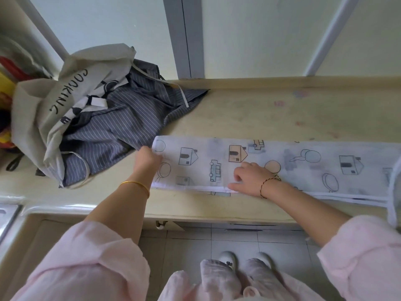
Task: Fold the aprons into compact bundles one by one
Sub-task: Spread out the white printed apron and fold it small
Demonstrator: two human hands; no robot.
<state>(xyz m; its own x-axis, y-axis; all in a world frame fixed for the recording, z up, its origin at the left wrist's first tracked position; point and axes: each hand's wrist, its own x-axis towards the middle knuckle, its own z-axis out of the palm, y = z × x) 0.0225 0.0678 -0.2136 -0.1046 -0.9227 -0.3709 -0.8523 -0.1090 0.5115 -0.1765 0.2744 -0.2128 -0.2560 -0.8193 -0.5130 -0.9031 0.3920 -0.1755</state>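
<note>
A pale printed apron (303, 166) with houses, cars and balloons lies folded into a long strip across the counter (271, 109). My left hand (147, 160) grips the strip's left end. My right hand (249, 178) rests on the strip's middle near its front edge, fingers loosely curled and pressing down. To the left lies a dark striped apron (121, 124), crumpled, partly under a grey apron (63, 88) printed with "COOKING".
The wall with a grey frame (184, 35) rises behind the counter. A sink edge (6, 216) shows at the far left. The apron's strap (392, 205) hangs over the counter's front edge at right. Colourful items (6, 83) sit at the far left.
</note>
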